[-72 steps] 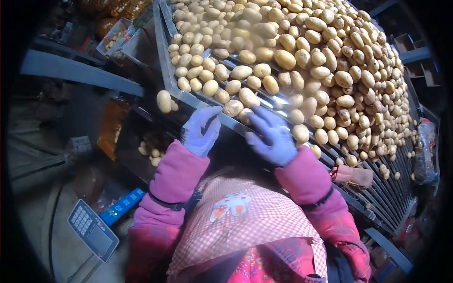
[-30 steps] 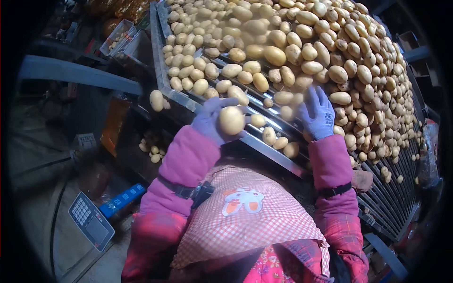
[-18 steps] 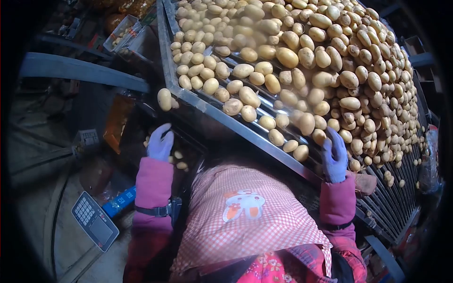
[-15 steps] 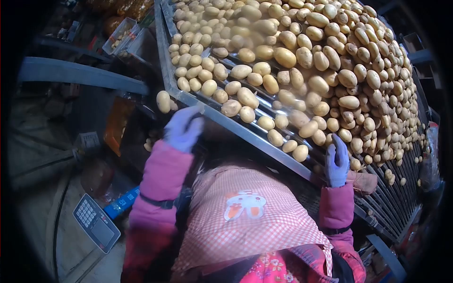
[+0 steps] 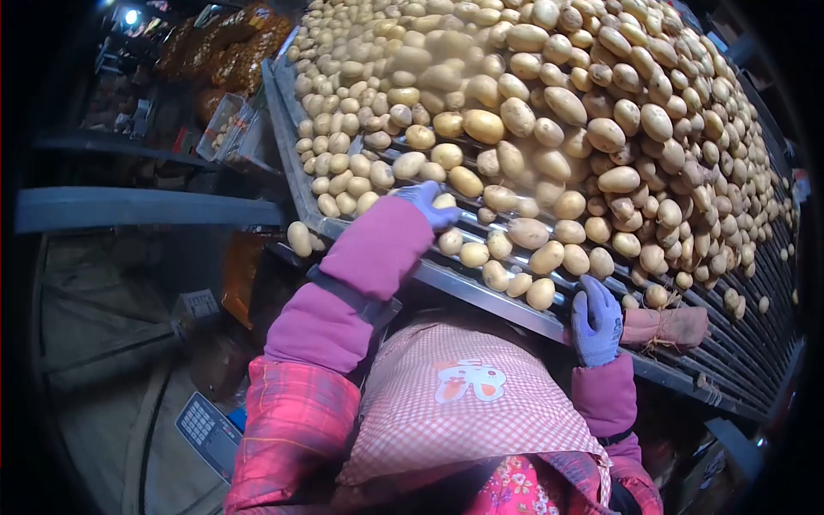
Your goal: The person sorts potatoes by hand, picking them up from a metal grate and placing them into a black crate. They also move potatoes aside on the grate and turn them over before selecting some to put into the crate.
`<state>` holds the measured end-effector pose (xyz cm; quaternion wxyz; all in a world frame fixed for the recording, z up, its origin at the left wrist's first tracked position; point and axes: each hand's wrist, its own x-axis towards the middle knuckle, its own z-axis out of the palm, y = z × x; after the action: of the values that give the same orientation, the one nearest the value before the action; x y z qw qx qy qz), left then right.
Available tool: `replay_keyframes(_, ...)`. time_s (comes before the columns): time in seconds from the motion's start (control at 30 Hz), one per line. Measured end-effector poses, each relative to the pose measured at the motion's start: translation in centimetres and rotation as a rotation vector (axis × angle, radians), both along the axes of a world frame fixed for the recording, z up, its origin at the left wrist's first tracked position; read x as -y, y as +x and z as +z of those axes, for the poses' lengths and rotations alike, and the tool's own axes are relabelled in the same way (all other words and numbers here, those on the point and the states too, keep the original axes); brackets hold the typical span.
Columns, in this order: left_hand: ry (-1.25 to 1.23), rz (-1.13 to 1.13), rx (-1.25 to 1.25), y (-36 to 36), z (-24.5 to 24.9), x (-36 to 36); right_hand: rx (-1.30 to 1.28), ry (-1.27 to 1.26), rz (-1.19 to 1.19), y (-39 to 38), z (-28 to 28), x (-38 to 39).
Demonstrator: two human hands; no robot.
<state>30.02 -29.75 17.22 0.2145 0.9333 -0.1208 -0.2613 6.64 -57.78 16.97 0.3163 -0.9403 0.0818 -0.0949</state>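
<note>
Potatoes [image 5: 652, 120] lie heaped on a sloping bed of dark slats and rollers, the sorting table [image 5: 541, 319], whose pale metal rim runs just below both gloved hands in a dim, cluttered room. The left hand [image 5: 427, 206] reaches over that rim, palm down, with one potato [image 5: 444, 202] showing right at its fingers; whether they are clenched on it or only touching it, I cannot tell. Beyond that hand the layer is loose, with bare rollers between potatoes, and away to its right it thickens into a deep pile. Several potatoes lie along the rim between the two hands. The right hand [image 5: 596, 322] is at the rim, released, its fingers loosely curved and the thumb apart from them. Just beside it, on the side away from the left hand, a pink wrapped roll [image 5: 665, 327] lies across the slats and blocks that side. The left sleeve [image 5: 382, 249] crosses the rim behind its hand and hides part of the edge. Farther left of that sleeve, another potato [image 5: 299, 239] lies outside the table's corner, near a blue-grey beam [image 5: 146, 209]. Below the beam, well apart from both hands, stands a keypad display [image 5: 209, 433]; far beyond the left hand are a white bin [image 5: 225, 127] and orange mesh sacks [image 5: 236, 51].
</note>
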Motion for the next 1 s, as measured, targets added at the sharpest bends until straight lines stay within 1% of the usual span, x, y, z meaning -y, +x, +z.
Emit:
replay_keyframes(0.03,-0.050,0.002,-0.022,0.3,-0.2,-0.4,-0.016,0.001,-0.006,0.1,0.2,0.0)
replay_keyframes(0.07,-0.034,0.000,-0.048,0.7,0.0,-0.6,-0.019,0.001,-0.016,0.0,0.3,0.0)
replay_keyframes(0.13,-0.443,0.138,-0.190,1.9,-0.7,-1.2,-0.021,0.012,-0.016,0.2,0.2,-0.1)
replay_keyframes(0.17,-0.701,0.242,-0.199,2.9,-2.3,-1.4,-0.027,0.009,-0.016,0.3,0.2,-0.1)
replay_keyframes(0.2,-0.784,0.332,-0.237,3.4,-0.1,-0.4,-0.029,0.010,-0.017,0.4,0.2,-0.2)
replay_keyframes(0.27,-0.774,0.288,-0.096,4.9,2.0,0.9,-0.038,0.002,-0.004,0.6,0.4,-0.2)
replay_keyframes(0.33,-0.620,0.100,0.022,6.6,0.9,3.0,-0.048,0.006,-0.006,0.7,0.6,-0.2)
replay_keyframes(0.37,-0.606,0.035,0.071,6.9,0.7,4.2,-0.049,0.014,0.001,0.8,0.7,-0.2)
replay_keyframes(0.4,-0.420,-0.123,0.413,7.7,0.1,5.4,-0.048,0.011,-0.008,0.9,0.9,-0.2)
replay_keyframes(0.47,-0.323,-0.200,0.785,7.8,-1.2,7.3,-0.029,0.018,0.000,0.8,1.0,-0.3)
replay_keyframes(0.5,-0.327,-0.211,0.779,8.0,-1.2,7.8,-0.038,0.031,0.002,0.8,1.0,-0.3)
replay_keyframes(0.57,-0.165,-0.127,0.388,8.5,-1.0,8.5,-0.036,0.044,-0.014,0.6,1.0,-0.2)
replay_keyframes(0.6,-0.165,-0.140,0.388,8.5,-0.7,8.6,-0.030,0.058,-0.020,0.6,1.0,-0.2)
replay_keyframes(0.67,-0.074,-0.142,0.366,8.2,0.1,7.6,-0.038,0.059,-0.037,0.6,1.3,-0.3)
replay_keyframes(0.7,-0.158,-0.158,0.355,8.0,-0.2,6.4,-0.043,0.071,-0.031,0.6,1.4,-0.3)
replay_keyframes(0.73,-0.153,-0.163,0.366,7.8,0.6,5.3,-0.044,0.084,-0.029,0.8,1.4,-0.3)
replay_keyframes(0.8,-0.287,-0.294,0.065,7.1,2.3,3.4,-0.055,0.091,-0.029,0.7,1.4,-0.3)
replay_keyframes(0.83,-0.283,-0.291,0.069,7.6,4.0,3.5,-0.072,0.090,-0.025,0.7,1.3,-0.3)
replay_keyframes(0.9,0.113,-0.368,-0.056,8.8,7.4,3.9,-0.083,0.098,-0.020,0.8,1.4,-0.2)
replay_keyframes(0.93,0.118,-0.363,-0.051,9.4,6.4,3.9,-0.096,0.103,-0.023,0.9,1.5,-0.3)
replay_keyframes(1.0,-0.087,-0.207,0.346,9.9,2.7,5.3,-0.086,0.078,-0.026,0.9,1.4,-0.4)
